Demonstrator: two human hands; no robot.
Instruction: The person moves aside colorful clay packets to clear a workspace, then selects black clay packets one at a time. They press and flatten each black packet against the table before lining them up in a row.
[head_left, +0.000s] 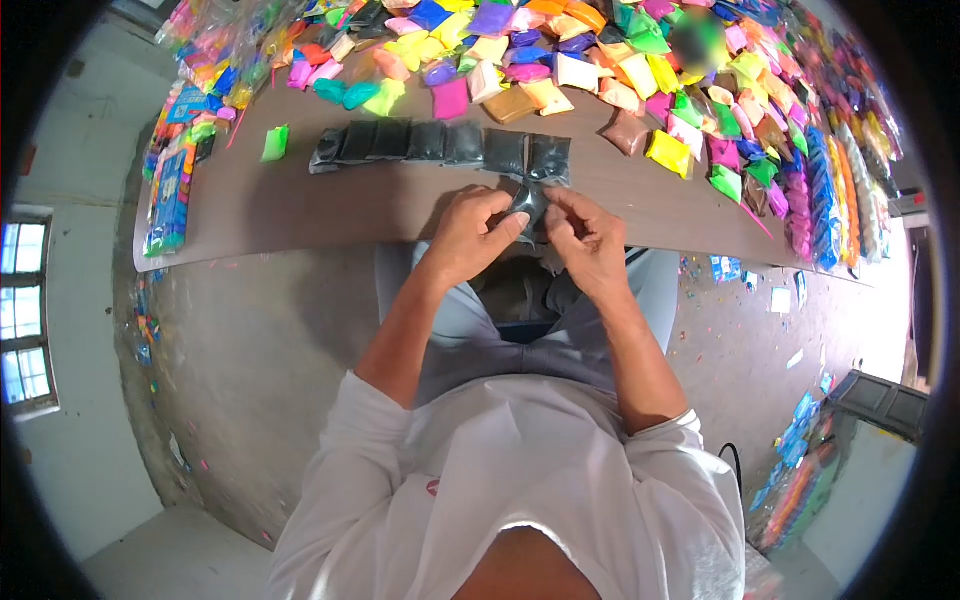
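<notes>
My left hand (468,236) and my right hand (588,240) meet at the table's front edge, with a black packet (530,200) pinched between them. The fingers of each hand are closed on its sides. Just beyond them, a row of black packets (427,141) in clear wrap runs leftward across the table. The packet at the row's right end (550,157) lies right above the held one and overlaps it in this view. Part of the held packet is hidden behind my fingers.
A heap of small colourful packets (490,80) covers the back of the brown table (330,212). One green packet (275,143) lies apart on the left. Bundled multicolour strips (168,205) stand at the left edge, and more long strips (822,200) at the right edge.
</notes>
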